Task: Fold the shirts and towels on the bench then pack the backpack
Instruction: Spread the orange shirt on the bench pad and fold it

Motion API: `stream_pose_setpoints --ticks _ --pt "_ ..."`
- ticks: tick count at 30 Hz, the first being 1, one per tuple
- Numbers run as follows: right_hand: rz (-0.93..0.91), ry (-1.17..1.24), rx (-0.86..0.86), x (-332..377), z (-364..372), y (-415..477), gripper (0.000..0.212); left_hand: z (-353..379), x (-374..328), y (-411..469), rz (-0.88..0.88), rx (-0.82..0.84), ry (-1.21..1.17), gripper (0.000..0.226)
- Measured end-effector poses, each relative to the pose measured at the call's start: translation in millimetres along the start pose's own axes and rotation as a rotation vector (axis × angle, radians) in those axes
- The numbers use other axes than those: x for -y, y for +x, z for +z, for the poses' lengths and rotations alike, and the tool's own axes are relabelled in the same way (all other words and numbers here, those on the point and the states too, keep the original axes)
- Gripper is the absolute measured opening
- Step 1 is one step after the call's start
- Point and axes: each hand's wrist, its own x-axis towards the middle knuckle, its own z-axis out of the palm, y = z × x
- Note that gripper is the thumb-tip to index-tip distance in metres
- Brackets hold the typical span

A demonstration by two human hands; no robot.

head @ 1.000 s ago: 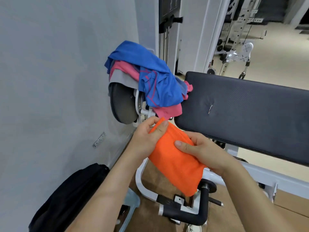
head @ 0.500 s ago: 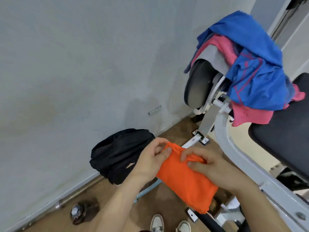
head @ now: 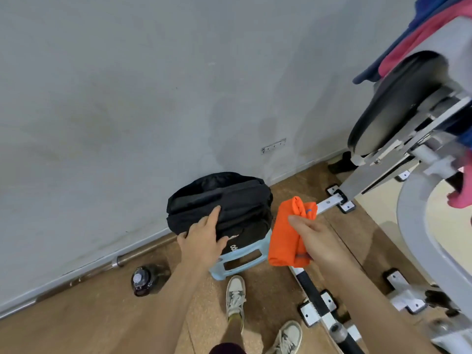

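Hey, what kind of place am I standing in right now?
Most likely a gym: a padded bench on a white steel frame, a barbell lying along the wall, and a dark water bottle on the floor.

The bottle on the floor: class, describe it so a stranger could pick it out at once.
Find the grey wall and the steel bar lying along its foot. Near that bar's end, left of the light blue stool bearing the black backpack, sits a dark bottle. It alone is small, round and pale-capped.
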Motion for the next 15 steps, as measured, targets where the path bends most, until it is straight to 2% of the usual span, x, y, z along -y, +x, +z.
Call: stream_pose_setpoints --ticks 1,3,5,7,8,9,10,12,13,15 --pt "0.023 -0.023 0.005 2.7 12.7 7.7 0.019 8.8 -3.7 -1.0 0.039 0.013 0.100 0.067" --pt "-0.004 -0.188 -0.023 3.3 37.1 25.9 0.033 21.0 -4.9 -7.9 0.161 0.049 0.177 0.060" --pt "-0.036 -0.395 -0.103 3.0 58.4 42.1 0.047 20.3 6.1 -6.4 0.244 0.218 -0.006 0.057" --pt "-0.014 -0.535 -0.164 3.4 71.6 54.1 0.053 7.5 25.4 8.1 0.248 0.448 -0.322 0.045" --pt "0.013 -0.586 -0.169 4.0 75.3 58.8 0.054 -0.3 37.1 20.8 0.218 0.453 -0.453 0.035" --pt "0.040 -0.622 -0.166 5.2 77.5 63.6 0.052 -6.2 50.3 38.7 0.164 0.368 -0.523 0.027" --pt "0.063 -0.634 -0.166 6.6 79.2 69.1 0.049 -12.0 63.9 60.4 0.115 0.221 -0.507 0.023" --pt "0.102 -0.653 -0.168 12.0 81.0 79.9 0.044 -16.0 93.4 109.9 0.071 -0.032 -0.283 0.028" --pt "0.114 -0.680 -0.159 15.8 81.5 84.8 0.041 -13.9 106.5 134.4 0.075 -0.024 -0.154 0.038" --pt "0.119 -0.711 -0.151 22.1 81.6 92.3 0.035 -3.9 122.5 173.8 0.089 0.251 0.029 0.059"
